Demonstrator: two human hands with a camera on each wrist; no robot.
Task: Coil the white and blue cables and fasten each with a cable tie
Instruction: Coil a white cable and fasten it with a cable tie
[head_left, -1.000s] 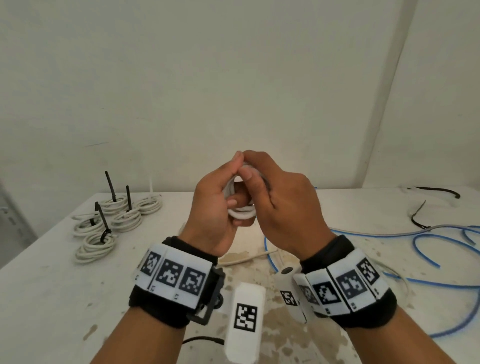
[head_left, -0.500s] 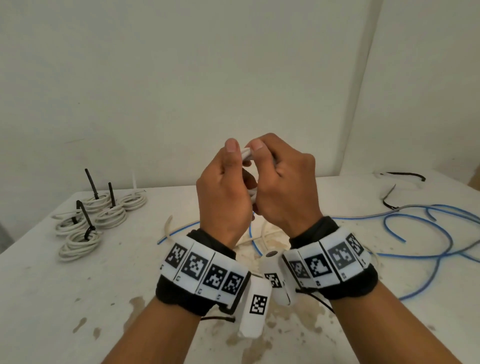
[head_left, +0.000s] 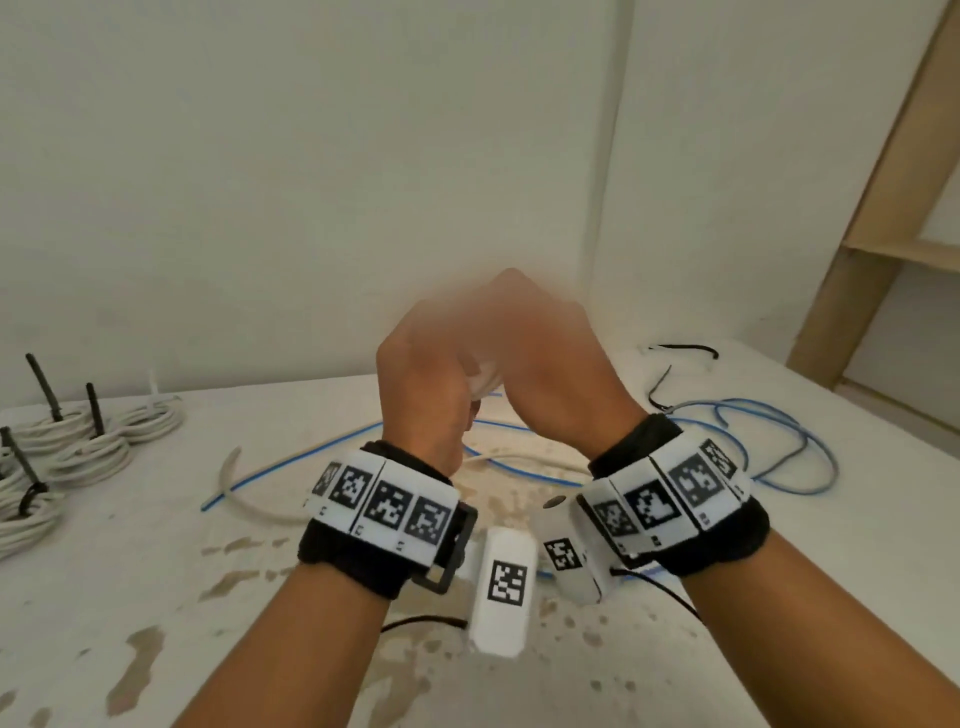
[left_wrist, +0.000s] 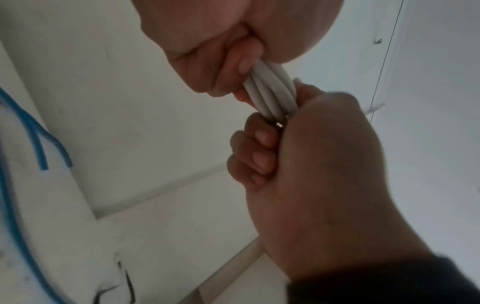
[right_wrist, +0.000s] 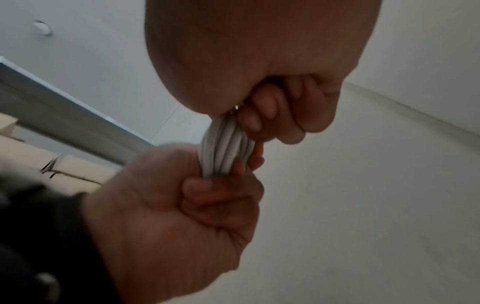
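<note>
Both hands are raised above the table, pressed close together around a small coil of white cable (head_left: 485, 376). My left hand (head_left: 426, 374) and right hand (head_left: 550, 364) are motion-blurred at the fingers in the head view. In the left wrist view the bunched strands of the white coil (left_wrist: 270, 94) run from the left hand (left_wrist: 221, 67) into the curled right hand (left_wrist: 311, 164). The right wrist view shows the same coil (right_wrist: 226, 148) gripped by the right hand (right_wrist: 272, 92) above and the left hand (right_wrist: 182, 205) below. No cable tie shows on this coil.
Loose blue cable (head_left: 779, 415) loops over the stained white table (head_left: 156, 597), and a loose white cable (head_left: 249, 493) lies left of centre. Several tied white coils (head_left: 93, 452) with black tie tails sit at the far left. Black ties (head_left: 685, 351) lie at the back right, near a wooden shelf frame (head_left: 883, 208).
Both hands have stayed together on the white coil, and their fingers are now blurred by motion. The head view has swung right, bringing the wooden shelf frame into sight.
</note>
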